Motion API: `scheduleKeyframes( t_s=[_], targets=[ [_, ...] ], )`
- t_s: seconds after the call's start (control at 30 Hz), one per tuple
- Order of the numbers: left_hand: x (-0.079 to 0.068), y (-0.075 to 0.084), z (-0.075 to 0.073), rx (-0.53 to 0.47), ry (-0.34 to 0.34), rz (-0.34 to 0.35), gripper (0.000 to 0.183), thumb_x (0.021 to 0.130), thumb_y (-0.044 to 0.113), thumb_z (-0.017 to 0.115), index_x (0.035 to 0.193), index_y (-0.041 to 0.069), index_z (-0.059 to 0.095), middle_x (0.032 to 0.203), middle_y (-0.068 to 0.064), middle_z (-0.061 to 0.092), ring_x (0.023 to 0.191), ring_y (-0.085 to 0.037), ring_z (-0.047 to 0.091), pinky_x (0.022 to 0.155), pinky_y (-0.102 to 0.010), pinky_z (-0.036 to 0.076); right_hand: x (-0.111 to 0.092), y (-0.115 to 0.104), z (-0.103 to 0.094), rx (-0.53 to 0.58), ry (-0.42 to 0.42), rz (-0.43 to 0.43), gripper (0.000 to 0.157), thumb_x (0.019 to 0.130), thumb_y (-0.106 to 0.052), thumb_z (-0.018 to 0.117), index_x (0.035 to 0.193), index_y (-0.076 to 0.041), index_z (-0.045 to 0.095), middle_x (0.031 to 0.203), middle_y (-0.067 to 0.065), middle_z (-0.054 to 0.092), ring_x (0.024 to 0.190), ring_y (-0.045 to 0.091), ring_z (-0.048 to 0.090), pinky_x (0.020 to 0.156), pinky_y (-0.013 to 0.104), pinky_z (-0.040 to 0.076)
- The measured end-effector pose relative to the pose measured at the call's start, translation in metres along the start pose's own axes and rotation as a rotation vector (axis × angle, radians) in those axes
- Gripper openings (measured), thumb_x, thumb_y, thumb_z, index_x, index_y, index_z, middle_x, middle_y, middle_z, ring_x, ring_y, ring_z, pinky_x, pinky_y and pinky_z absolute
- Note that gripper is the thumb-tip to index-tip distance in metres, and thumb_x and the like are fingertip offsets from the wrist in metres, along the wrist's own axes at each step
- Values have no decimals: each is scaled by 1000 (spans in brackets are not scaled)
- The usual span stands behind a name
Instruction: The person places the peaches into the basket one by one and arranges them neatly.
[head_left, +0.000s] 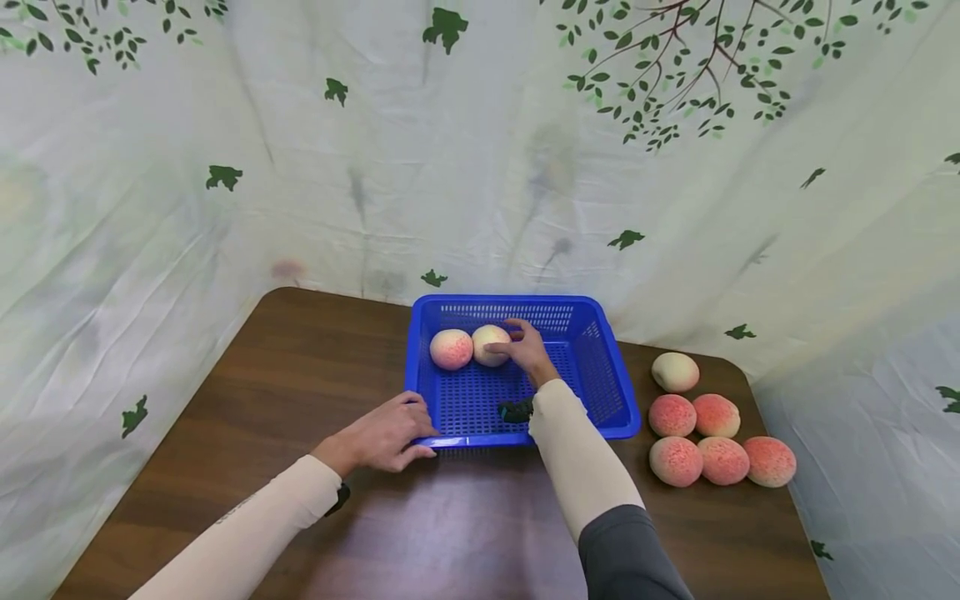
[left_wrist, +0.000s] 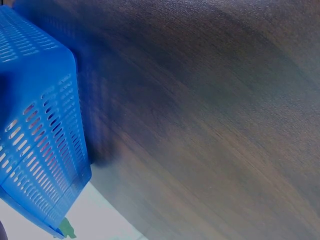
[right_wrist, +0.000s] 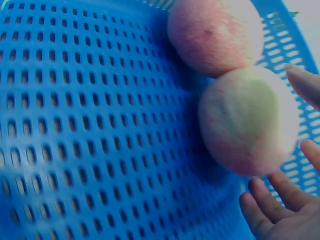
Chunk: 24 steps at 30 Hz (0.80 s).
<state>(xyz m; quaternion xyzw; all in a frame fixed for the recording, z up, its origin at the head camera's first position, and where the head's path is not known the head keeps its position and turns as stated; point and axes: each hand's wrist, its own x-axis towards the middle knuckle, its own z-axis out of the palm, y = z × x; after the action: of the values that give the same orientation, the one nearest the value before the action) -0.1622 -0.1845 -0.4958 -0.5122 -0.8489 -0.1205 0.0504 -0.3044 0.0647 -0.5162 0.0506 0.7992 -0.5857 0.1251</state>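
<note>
A blue plastic basket (head_left: pixel 480 441) with slotted walls stands on the table. Two peaches lie side by side in its far left part: a pinkish peach (head_left: pixel 451 350) and a paler peach (head_left: pixel 487 345). My right hand (head_left: pixel 529 352) reaches into the basket beside the paler one, its fingers spread and loosely bent. In the right wrist view the fingertips (right_wrist: pixel 257 186) sit right at that peach's edge, without closing round it. At the near left corner my left hand (head_left: pixel 390 433) grips the basket rim, thumb outside; the left wrist view shows mainly the basket's slotted side (left_wrist: pixel 42 135).
To the right of the basket, several peaches (head_left: pixel 723 461) sit grouped on the brown wooden table (head_left: pixel 322 350), a pale one (head_left: pixel 675 372) farthest back. A whitish curtain (head_left: pixel 480 167) with leaf prints hangs behind the table's far edge. A dark band (head_left: pixel 516 411) is at the right wrist.
</note>
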Motion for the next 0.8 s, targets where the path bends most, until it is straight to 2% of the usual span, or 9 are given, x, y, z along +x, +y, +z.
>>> scheduleKeyframes(
  t_s=[0.17, 0.43, 0.57, 0.8],
  targets=[
    [2, -1, 2, -1, 18, 17, 21, 88, 25, 67, 97, 7, 73, 85, 0, 71, 82, -15, 59, 92, -42, 42, -10, -5, -21, -22, 14, -5, 76, 76, -19, 82, 142, -14, 43, 142, 18, 43, 131, 37, 39, 105, 51, 35],
    [3, -1, 4, -1, 23, 20, 21, 87, 24, 68, 97, 6, 73, 87, 0, 71, 84, -17, 59, 91, -43, 42, -35, -8, -59, 34, -11, -71, 68, 81, -19, 78, 141, -12, 45, 143, 13, 44, 131, 35, 40, 104, 51, 36],
    [4, -1, 5, 8, 35, 29, 21, 86, 24, 69, 97, 6, 73, 87, 0, 71, 83, -17, 59, 91, -43, 43, -45, -8, -78, 70, 0, -100, 68, 82, -19, 77, 141, -9, 45, 140, 14, 46, 131, 35, 41, 105, 50, 36],
    [8, -1, 6, 5, 64, 39, 20, 85, 24, 70, 95, 6, 74, 87, 0, 71, 83, -18, 59, 89, -43, 43, -61, -1, -112, 165, 50, -173, 59, 84, -9, 73, 136, -2, 47, 139, 23, 46, 131, 42, 40, 106, 51, 34]
  ],
)
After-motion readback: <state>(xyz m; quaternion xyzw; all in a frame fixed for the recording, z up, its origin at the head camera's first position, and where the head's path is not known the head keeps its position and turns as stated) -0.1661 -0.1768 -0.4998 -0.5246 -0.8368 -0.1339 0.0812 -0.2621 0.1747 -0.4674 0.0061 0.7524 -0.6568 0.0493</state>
